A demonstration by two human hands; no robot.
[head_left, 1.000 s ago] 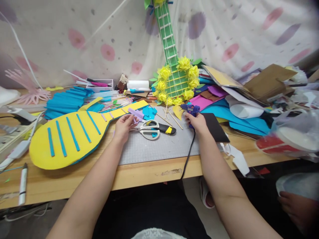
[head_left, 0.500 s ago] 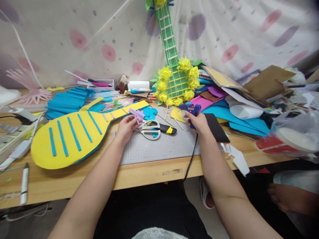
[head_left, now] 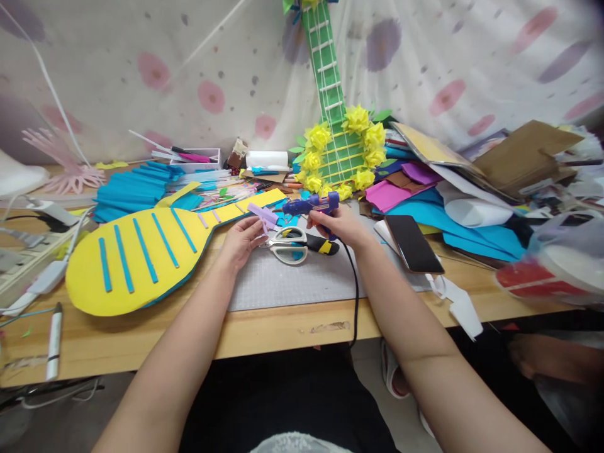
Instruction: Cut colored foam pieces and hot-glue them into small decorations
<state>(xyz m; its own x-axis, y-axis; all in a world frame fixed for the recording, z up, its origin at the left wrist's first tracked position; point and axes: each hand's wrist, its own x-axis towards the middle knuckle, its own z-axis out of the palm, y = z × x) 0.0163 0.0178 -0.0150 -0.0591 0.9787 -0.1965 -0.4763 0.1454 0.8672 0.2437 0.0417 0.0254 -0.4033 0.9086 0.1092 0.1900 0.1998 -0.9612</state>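
Note:
My left hand [head_left: 240,244] pinches a small light-purple strip [head_left: 265,229] between thumb and fingers, beside a wider piece of purple paper [head_left: 262,214]. My right hand [head_left: 346,228] is wrapped round a blue glue gun [head_left: 314,204], whose nozzle points left toward the strip. To the left lies a flat yellow guitar shape [head_left: 127,292] with a blue edge. It carries several blue strips on its body and short purple ones on its neck. Scissors [head_left: 289,254] with pale handles rest between my hands, by a black-and-yellow handled tool [head_left: 323,245].
A grey cutting mat [head_left: 292,289] covers the middle of the wooden table. At the back stands a green guitar [head_left: 325,69] with yellow flowers. A phone [head_left: 413,244], paper sheets [head_left: 472,226] and a bagged cup [head_left: 542,277] are right; a power strip [head_left: 14,270] is left.
My right hand has brought the glue gun left, close to the purple strip in my left hand. The phone on the right now shows in full. The view has shifted slightly.

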